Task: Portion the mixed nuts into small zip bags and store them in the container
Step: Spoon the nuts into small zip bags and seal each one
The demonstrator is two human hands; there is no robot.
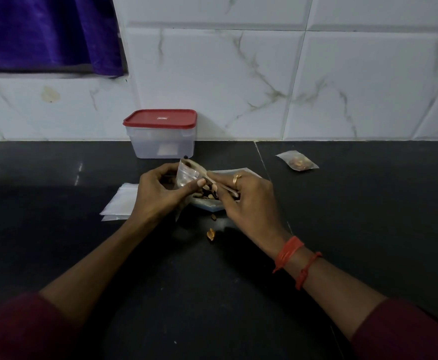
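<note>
Red-lidded clear plastic container [160,141] at wall edge. Before it: left hand [158,193] pinches small clear zip bag [186,175], right hand [249,201] grips slim spoon [225,189]. Filled nut bag [297,162] rightward on open black counter [368,216].

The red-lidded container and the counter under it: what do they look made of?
The container body looks like frosted, translucent plastic: its cloudy wall lets light through. Its lid seems to be opaque red plastic with a matte finish. The counter is probably polished dark stone: it shows light glints and a seam.
</note>
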